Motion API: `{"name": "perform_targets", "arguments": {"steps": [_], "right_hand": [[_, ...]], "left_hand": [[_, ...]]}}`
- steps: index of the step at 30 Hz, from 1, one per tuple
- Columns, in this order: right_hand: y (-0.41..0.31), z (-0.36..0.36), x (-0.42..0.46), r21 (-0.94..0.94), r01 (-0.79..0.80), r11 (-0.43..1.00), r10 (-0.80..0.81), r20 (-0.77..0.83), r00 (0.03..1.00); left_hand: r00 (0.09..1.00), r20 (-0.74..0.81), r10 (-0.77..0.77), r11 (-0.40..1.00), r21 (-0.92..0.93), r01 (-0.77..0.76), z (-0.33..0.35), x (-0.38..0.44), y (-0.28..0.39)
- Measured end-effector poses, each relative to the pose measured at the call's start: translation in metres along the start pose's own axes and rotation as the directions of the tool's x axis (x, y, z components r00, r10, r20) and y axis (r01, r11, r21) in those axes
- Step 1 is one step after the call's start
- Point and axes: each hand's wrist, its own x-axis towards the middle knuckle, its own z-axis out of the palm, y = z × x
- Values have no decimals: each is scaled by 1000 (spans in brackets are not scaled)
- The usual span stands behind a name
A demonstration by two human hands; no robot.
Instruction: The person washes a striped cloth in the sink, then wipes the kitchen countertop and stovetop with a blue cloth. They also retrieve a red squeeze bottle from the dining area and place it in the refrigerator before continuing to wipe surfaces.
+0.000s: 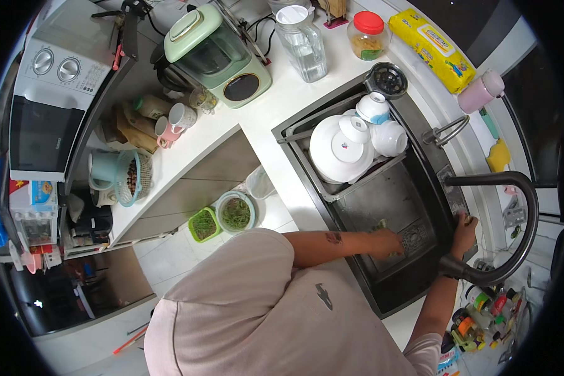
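My left hand (386, 243) is down inside the dark sink basin (357, 211), close to its bottom. Small greenish bits (380, 225) show beside that hand, partly hidden by it; whether it grips them I cannot tell. Just past the fingers lies a patterned square plate (412, 237) on the basin floor. My right hand (464, 234) is at the sink's far rim, below the base of the black gooseneck faucet (528, 202). Its fingers are bent, and what they touch is unclear. The faucet's spray head (453, 267) passes over my right forearm.
A metal drying rack (331, 195) across the sink carries upturned white bowls (389, 138) and a white plate (322, 141). A water pitcher (305, 51), a red-lidded jar (368, 37) and a green appliance (216, 56) stand behind. Several condiment bottles (470, 324) crowd the right.
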Motion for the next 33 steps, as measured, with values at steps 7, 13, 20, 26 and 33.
{"name": "perform_targets", "arguments": {"steps": [7, 13, 20, 26, 33], "right_hand": [[18, 82, -167, 704, -632, 324, -180, 701, 690], [-49, 87, -220, 678, -664, -315, -213, 631, 746], [-63, 31, -242, 292, -742, -604, -513, 570, 642], [-100, 12, -256, 223, -861, -457, -812, 291, 506], [-64, 45, -225, 602, -573, 556, -67, 720, 691]], "left_hand": [[947, -15, -322, 541, -824, 171, -21, 15, -9], [869, 255, -424, -223, -959, 173, -15, 32, -14], [929, 62, -364, 408, -886, 219, -63, 23, -11], [982, 101, 159, -209, -969, 134, -59, 19, 22], [872, 104, -478, 691, -568, 447, -12, 52, -20]]}}
